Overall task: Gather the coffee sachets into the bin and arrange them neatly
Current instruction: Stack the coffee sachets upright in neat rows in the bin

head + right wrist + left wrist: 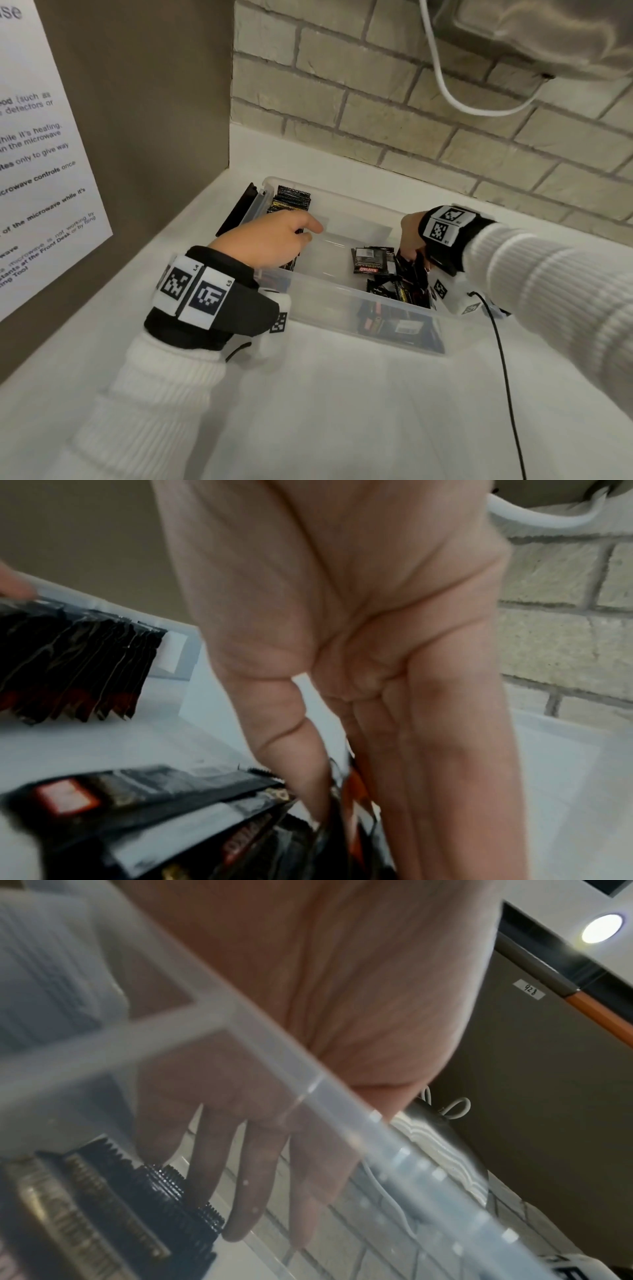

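Note:
A clear plastic bin (342, 293) stands on the white counter. At its left end a row of black coffee sachets (292, 201) stands upright. My left hand (274, 240) rests on this row. In the left wrist view its fingers (240, 1177) are straight and touch the sachet stack (164, 1191), seen through the bin wall (274, 1042). At the bin's right end my right hand (411, 240) reaches into a loose pile of sachets (394, 287). Its thumb and fingers pinch a sachet or two (356, 785) from the pile (137, 804). The upright row (68, 656) shows behind.
A black flat object (239, 209) leans by the bin's left end. The brick wall (411, 120) with a hanging white cable (445, 78) is just behind. A brown side panel with a notice (41, 154) stands at the left. A black cable (503, 359) runs along the counter (342, 411).

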Available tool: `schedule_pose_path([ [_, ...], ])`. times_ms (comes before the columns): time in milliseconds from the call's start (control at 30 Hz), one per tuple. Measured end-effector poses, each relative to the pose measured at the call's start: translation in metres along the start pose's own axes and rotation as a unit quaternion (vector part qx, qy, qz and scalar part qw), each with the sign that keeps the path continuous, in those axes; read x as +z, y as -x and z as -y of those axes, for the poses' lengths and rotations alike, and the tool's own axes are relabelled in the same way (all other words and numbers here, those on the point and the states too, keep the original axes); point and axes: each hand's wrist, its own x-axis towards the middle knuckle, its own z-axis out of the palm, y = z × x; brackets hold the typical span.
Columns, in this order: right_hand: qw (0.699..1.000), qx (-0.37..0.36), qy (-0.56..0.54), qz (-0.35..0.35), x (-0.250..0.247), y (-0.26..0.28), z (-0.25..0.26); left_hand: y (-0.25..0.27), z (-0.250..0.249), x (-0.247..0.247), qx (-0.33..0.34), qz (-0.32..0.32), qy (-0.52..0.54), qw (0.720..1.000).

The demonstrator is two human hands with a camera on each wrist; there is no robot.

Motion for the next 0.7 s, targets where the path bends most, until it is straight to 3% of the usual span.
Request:
schedule_pose_path([
  [233,0.993,0.006,0.089,-0.078,-0.010,-0.013,-0.029,0.004,-0.007,0.000,0.029,-0.001,0.014,0.999],
  [500,0.990,0.006,-0.130,-0.058,-0.057,0.038,-0.050,0.002,-0.012,0.004,0.078,-0.027,0.080,0.993],
  [567,0.976,-0.020,-0.208,-0.053,-0.064,0.050,-0.055,0.000,-0.015,0.007,0.087,-0.035,0.124,0.988],
  [700,0.918,-0.153,-0.363,-0.037,-0.068,0.073,-0.053,-0.007,-0.022,0.017,0.072,-0.087,0.253,0.961],
])
